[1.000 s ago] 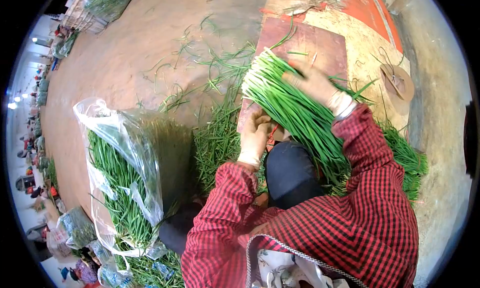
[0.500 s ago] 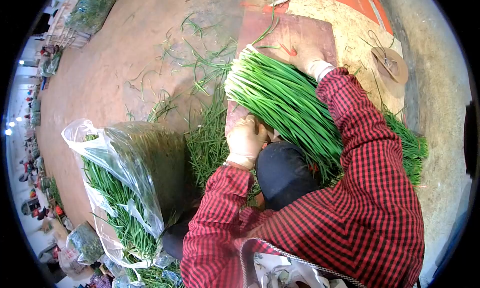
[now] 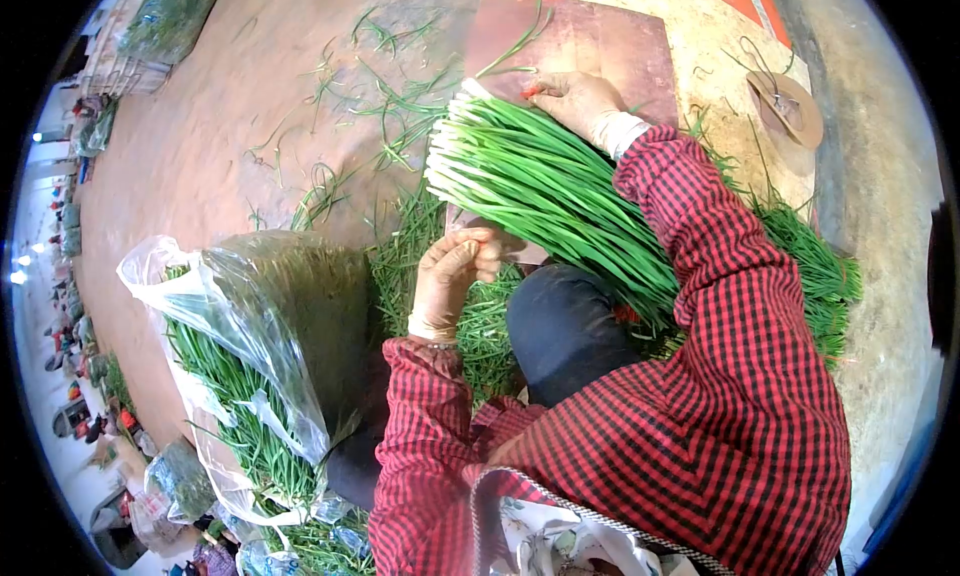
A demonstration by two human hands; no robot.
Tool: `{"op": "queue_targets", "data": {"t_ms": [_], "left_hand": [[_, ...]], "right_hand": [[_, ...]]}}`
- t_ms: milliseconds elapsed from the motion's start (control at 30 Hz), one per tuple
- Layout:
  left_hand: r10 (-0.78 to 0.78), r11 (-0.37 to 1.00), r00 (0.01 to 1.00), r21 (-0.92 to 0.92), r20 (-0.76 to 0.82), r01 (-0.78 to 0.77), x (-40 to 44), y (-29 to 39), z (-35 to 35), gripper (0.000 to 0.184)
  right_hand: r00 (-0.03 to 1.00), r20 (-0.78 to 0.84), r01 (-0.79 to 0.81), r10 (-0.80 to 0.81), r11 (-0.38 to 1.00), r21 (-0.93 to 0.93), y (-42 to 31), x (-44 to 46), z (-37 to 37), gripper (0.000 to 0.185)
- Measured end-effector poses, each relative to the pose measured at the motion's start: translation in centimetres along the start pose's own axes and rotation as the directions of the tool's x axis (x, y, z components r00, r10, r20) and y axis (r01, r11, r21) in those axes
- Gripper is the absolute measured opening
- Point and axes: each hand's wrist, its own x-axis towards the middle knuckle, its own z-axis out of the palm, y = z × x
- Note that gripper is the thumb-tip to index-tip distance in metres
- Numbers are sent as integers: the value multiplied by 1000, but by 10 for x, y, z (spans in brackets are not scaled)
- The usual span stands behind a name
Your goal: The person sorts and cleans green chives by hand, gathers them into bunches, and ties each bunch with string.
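A large bundle of green stalks with white ends [image 3: 560,186] lies slantwise over the reddish board [image 3: 630,56], its white ends toward the upper left. Beyond the bundle's far edge, my right hand [image 3: 578,104] pinches a small red strip near the white ends. My left hand [image 3: 455,276] is closed at the near side of the bundle, fingertips pressed together; what it holds, if anything, is too small to make out. Both hands wear thin pale gloves. A bit of red shows beneath the leafy part, by my dark-trousered knee [image 3: 565,326].
A clear plastic bag of green stalks [image 3: 250,376] stands at the left. Loose stalks [image 3: 490,336] litter the floor beside my knee. Another green pile [image 3: 810,276] lies at the right, below a round brown disc [image 3: 788,111]. More bagged greens [image 3: 170,18] are at the upper left.
My right hand has moved from on top of the bundle to its far edge, now pinching the red strip. My left hand has drawn left, slightly away from the bundle. The view has shifted.
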Motion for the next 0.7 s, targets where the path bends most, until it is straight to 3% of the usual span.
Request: {"op": "queue_targets", "data": {"t_ms": [33,100,200,267,333,400,467,533,600,667,700], "left_hand": [[-11,1000,996,-14,93,12,3,1,1,24],[8,1000,998,25,58,-10,2,7,17,24],[54,994,998,90,13,-55,2,8,30,23],[70,937,997,341,28,-75,4,7,30,23],[116,926,992,358,43,-124,6,2,31,19],[275,783,961,573,32,-243,8,0,33,15],[321,759,947,593,18,-268,9,1,42,11],[370,676,929,693,-27,-249,11,-1,48,9],[377,720,924,647,-57,-253,12,-10,46,9],[498,657,863,689,-90,-306,12,-15,44,10],[436,735,886,631,-158,-249,0,-10,52,10]], "right_hand": [[998,-56,2,-3,1000,-31,-4,-5,0,26],[994,-110,4,-11,998,-62,-15,-14,-7,25],[997,-79,-16,22,997,70,-22,-17,-12,25],[982,-43,187,-182,969,159,-2,2,-7,28],[989,-14,148,-147,978,147,-23,-3,-22,29],[959,191,237,-207,959,-152,-44,-4,-35,30],[949,235,263,-210,939,-224,-64,-11,-34,29],[951,142,307,-275,892,-331,-83,-26,-22,25],[968,32,228,-247,829,-511,-86,-41,16,19],[937,-169,173,-306,827,-535,-89,-70,43,14],[937,-166,176,-308,826,-536,-80,-73,54,14]]}}
